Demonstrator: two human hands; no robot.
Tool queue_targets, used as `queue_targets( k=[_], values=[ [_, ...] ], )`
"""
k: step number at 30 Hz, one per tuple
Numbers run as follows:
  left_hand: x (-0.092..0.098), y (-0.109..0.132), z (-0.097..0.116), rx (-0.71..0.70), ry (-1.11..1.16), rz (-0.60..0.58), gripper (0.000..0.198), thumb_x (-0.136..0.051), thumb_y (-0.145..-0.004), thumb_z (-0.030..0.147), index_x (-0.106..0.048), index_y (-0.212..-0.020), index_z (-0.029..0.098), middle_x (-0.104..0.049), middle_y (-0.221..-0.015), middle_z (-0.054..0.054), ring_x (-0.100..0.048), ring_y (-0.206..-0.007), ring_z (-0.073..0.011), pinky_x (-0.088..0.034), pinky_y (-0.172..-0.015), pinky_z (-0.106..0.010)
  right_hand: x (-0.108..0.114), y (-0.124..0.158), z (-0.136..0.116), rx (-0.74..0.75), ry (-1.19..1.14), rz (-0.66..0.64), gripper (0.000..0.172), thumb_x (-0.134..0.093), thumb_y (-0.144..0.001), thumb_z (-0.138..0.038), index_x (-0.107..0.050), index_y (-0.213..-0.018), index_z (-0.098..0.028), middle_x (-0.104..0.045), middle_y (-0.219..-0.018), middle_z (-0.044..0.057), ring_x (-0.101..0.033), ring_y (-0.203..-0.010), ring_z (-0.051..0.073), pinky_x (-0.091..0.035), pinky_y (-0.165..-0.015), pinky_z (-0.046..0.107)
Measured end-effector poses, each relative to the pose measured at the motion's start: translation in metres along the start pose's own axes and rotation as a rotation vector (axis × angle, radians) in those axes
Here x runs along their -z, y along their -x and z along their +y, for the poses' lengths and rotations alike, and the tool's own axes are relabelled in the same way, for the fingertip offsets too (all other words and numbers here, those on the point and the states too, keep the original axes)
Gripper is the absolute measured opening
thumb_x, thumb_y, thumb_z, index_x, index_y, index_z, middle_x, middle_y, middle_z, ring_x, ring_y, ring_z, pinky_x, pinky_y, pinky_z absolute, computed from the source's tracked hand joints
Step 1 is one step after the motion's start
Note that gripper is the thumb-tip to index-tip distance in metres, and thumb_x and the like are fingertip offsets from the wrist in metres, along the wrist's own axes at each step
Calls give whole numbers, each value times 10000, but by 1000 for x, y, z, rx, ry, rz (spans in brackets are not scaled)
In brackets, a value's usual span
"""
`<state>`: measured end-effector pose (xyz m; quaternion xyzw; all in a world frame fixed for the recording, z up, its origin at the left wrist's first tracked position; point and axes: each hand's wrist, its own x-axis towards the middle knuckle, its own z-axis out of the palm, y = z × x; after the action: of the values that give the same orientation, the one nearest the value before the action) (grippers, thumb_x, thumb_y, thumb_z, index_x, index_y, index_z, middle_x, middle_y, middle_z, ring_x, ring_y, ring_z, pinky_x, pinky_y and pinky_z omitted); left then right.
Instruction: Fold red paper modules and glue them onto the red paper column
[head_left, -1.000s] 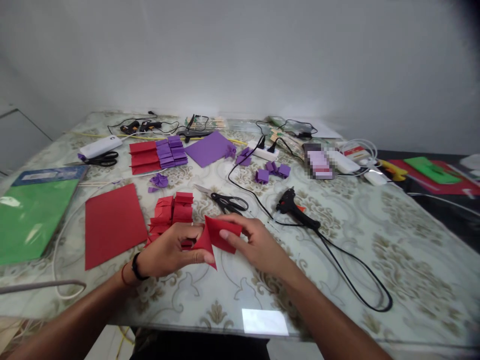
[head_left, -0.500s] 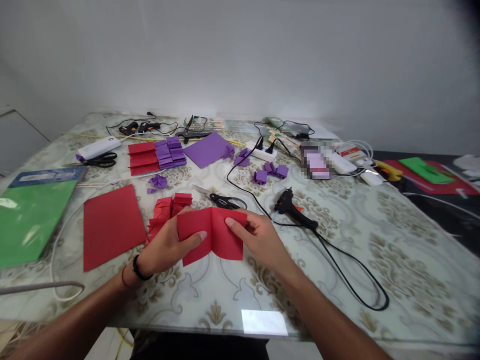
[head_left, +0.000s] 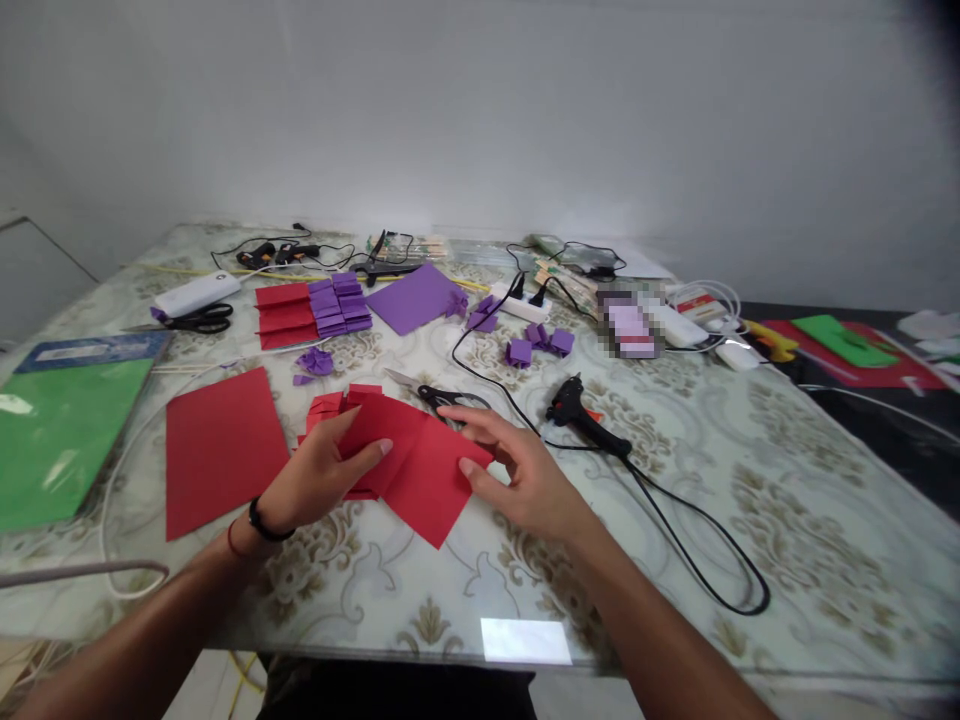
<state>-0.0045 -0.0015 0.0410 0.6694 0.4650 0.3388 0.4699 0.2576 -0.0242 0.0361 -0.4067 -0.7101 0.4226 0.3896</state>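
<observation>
A red sheet of paper point(head_left: 429, 478), creased across its middle, is tilted above the table. My left hand point(head_left: 319, 470) pinches its left part, thumb on top. At the sheet's right corner, my right hand point(head_left: 529, 480) has thumb and fingers apart, the thumb tip over the paper's edge. Folded red paper pieces point(head_left: 365, 391) lie partly hidden behind my left hand and the sheet. Black-handled scissors point(head_left: 433, 396) rest just beyond the sheet, their handle partly covered by my right fingers.
A black glue gun point(head_left: 589, 420) with a looped cord lies to the right. Red paper point(head_left: 225, 450) and a green paper pack point(head_left: 75, 430) are on the left. Behind are folded purple pieces point(head_left: 341, 302), a purple sheet point(head_left: 412, 300) and a white power strip point(head_left: 521, 302).
The red sheet has gone from a half-open fold, held in both hands, to flatter and turned clockwise. My right fingers have spread apart at its corner.
</observation>
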Motion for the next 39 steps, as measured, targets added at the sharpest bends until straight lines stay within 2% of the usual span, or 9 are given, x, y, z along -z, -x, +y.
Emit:
queue_targets(
  k=[7,12,17,22,26,30,34,36,39],
  values=[
    [7,0,0,-49,-50,-131,235,-666,-975,364,-729,-1017,141,-768,-861,-28,-660,-713,-155,-522,-613,-220,24,-5,-7,118,99,-343,619,-510,-823,-15,-765,-1319,-282,-793,-1151,46,-714,-920,192,-545,-833,301],
    [12,0,-3,-40,-49,-200,226,-672,-971,345,-745,-1012,135,-755,-839,-36,-673,-761,-176,-528,-630,-223,24,-6,-7,65,32,-576,595,-605,-932,-51,-678,-1459,-318,-742,-1365,60,-717,-1181,207,-528,-1018,327],
    [16,0,3,-8,54,-221,245,-717,-947,366,-754,-1066,156,-791,-971,-64,-726,-836,-210,-592,-698,-259,14,-8,2,29,-107,-522,280,-822,-929,-308,-829,-1205,-259,-794,-1242,75,-758,-1104,210,-554,-965,290],
    [13,0,7,2,135,-59,305,-807,-868,362,-728,-1097,177,-773,-1039,-67,-722,-855,-208,-600,-697,-256,9,-9,2,30,-137,-367,123,-821,-931,-319,-871,-1002,-233,-836,-1025,55,-781,-929,191,-581,-841,275],
    [1,0,8,95,321,-18,451,-824,-859,430,-658,-1213,205,-762,-1061,-69,-725,-842,-207,-600,-690,-273,7,-7,3,45,-159,-162,111,-797,-951,-330,-872,-969,-251,-843,-1076,55,-782,-1030,221,-577,-952,322],
    [-7,2,6,121,225,-198,394,-703,-947,514,-653,-790,157,-620,-666,-5,-540,-570,-113,-440,-507,-205,2,-5,4,-12,-232,-41,150,-785,-950,-366,-860,-940,-236,-834,-1107,65,-776,-1020,225,-596,-885,316],
    [-9,4,4,92,74,-156,585,-660,-970,481,-393,-538,193,-341,-512,62,-283,-471,-60,-202,-418,-215,-5,-5,4,-87,-245,36,204,-790,-926,-388,-827,-854,-201,-833,-999,69,-758,-881,206,-588,-777,299],
    [-9,5,6,85,20,-118,572,-648,-975,480,-402,-543,197,-352,-518,60,-316,-472,-66,-225,-425,-221,-8,-6,4,-125,-235,56,210,-793,-911,-392,-816,-855,-191,-827,-944,65,-744,-828,203,-582,-754,302],
    [-11,6,9,86,19,-125,432,-677,-958,493,-605,-678,172,-566,-621,25,-522,-554,-106,-393,-488,-213,-12,-7,4,-158,-215,64,216,-783,-904,-392,-806,-853,-184,-813,-896,59,-726,-793,203,-576,-746,312]
  ],
)
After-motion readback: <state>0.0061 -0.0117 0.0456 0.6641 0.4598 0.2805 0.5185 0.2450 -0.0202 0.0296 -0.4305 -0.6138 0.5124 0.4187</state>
